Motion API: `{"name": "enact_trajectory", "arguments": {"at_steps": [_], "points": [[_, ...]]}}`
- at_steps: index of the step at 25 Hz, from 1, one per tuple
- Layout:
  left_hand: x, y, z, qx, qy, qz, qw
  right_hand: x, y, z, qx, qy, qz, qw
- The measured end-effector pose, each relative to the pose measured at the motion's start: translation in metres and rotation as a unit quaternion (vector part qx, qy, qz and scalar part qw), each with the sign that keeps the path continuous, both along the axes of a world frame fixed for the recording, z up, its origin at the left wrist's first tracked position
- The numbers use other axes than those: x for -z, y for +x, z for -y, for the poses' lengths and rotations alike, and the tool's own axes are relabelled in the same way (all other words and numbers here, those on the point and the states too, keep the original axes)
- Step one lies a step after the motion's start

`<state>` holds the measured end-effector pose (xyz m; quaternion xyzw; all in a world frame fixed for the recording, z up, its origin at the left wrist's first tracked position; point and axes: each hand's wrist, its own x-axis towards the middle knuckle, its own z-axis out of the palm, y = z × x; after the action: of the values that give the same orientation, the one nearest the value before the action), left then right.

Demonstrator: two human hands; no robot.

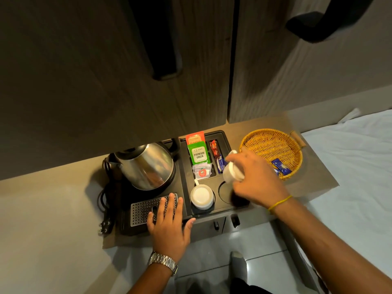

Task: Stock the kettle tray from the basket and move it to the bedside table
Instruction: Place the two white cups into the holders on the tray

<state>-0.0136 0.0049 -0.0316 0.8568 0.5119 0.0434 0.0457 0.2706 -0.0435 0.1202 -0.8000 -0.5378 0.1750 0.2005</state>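
Over the tray, the right hand has a closed grip on a white cup; left hand lies flat, open.

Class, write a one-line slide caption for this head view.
Right hand lowers a white cup toward the kettle tray; left hand rests on its grille.

The right hand holds a white cup above the tray; the left hand rests on its grille.
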Motion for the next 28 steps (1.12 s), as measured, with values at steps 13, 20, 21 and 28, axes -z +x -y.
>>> {"name": "enact_trajectory", "arguments": {"at_steps": [13,20,21,28], "points": [[-0.003,0.001,0.0,0.003,-0.015,-0.012,1.0,0.08,-0.032,0.0,-0.041,-0.102,0.017,0.994],[-0.025,-0.017,-0.003,-0.052,-0.011,0.168,0.984,0.087,-0.034,0.022,0.101,0.032,-0.064,0.992],[-0.03,-0.029,-0.009,-0.102,0.016,0.223,0.969,0.09,-0.035,0.025,0.138,0.036,-0.064,0.988],[-0.046,-0.081,-0.061,-0.345,-0.044,0.24,0.906,0.098,-0.043,0.017,0.222,-0.041,-0.173,0.959]]}}
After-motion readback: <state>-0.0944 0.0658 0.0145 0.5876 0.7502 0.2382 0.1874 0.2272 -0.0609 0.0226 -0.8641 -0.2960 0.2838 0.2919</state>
